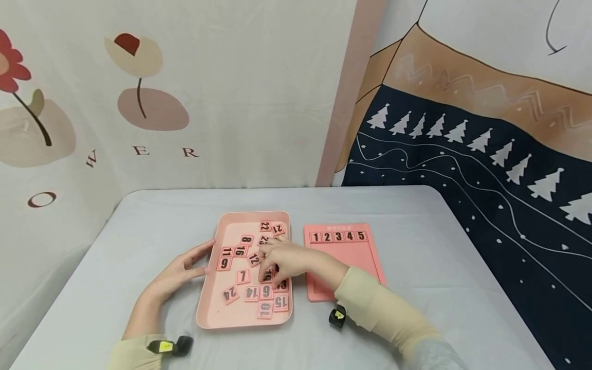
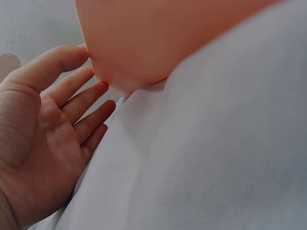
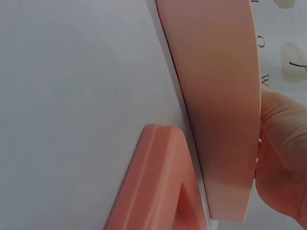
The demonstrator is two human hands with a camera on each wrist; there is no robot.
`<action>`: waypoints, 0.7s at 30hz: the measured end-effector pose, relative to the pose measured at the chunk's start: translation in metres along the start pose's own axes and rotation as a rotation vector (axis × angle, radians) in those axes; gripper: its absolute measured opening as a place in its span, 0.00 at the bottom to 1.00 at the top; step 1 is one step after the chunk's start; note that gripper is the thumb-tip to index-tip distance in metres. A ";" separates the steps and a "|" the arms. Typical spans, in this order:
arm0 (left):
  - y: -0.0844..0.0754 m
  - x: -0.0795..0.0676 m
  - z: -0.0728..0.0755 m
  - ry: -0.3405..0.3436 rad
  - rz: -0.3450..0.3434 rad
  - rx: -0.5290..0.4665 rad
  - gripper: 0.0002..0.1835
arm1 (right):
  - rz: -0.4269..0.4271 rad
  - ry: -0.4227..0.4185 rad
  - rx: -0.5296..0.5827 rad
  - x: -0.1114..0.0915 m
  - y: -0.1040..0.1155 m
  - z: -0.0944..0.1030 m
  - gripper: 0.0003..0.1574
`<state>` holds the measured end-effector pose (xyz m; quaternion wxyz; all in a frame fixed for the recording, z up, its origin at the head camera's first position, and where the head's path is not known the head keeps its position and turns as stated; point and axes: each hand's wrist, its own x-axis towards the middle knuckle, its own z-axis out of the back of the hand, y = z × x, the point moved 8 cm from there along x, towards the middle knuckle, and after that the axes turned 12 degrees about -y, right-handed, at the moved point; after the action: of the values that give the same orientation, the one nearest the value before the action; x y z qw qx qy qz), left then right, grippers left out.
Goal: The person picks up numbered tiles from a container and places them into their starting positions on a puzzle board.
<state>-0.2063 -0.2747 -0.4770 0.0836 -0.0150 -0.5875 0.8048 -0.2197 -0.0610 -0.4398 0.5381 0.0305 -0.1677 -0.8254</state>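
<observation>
A shallow pink tray (image 1: pixel 210 308) holds several loose number tiles, among them a 7 tile (image 1: pixel 243 277) and a 24 tile (image 1: pixel 230 294). My left hand (image 1: pixel 173 275) is at the tray's left side, its fingertips touching the outer wall with the fingers spread and nearly straight. Inside the tray, my right hand (image 1: pixel 284 259) reaches down from the right with bent fingers. Its thumb and forefinger come down on either side of the 19 tile (image 1: pixel 267 276); I cannot tell whether they pinch it. Some tiles lie hidden under that hand.
Right of the tray lies a pink number board (image 1: pixel 339 262), its top row filled with tiles 1 to 5 (image 1: pixel 338 236). My right forearm crosses over the board. A white cloth covers the table (image 1: pixel 240 349), and printed curtains (image 1: pixel 259 103) hang behind it.
</observation>
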 end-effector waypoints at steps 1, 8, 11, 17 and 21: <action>0.000 0.000 0.000 -0.001 0.001 0.001 0.35 | -0.001 0.013 0.001 0.000 0.000 -0.001 0.19; 0.001 0.000 0.000 -0.006 0.005 0.008 0.35 | -0.004 0.077 -0.004 0.001 0.003 -0.005 0.20; 0.001 0.000 0.000 -0.006 0.008 0.015 0.35 | -0.001 0.095 -0.014 0.001 0.005 -0.005 0.22; 0.000 0.000 0.001 -0.003 -0.001 0.007 0.35 | 0.013 0.125 -0.020 0.002 0.009 -0.009 0.24; -0.001 0.000 0.001 -0.003 -0.006 0.012 0.35 | -0.007 0.141 -0.025 0.002 0.009 -0.011 0.25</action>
<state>-0.2059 -0.2751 -0.4756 0.0851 -0.0116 -0.5826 0.8082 -0.2101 -0.0687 -0.4470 0.5462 0.0824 -0.1192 -0.8250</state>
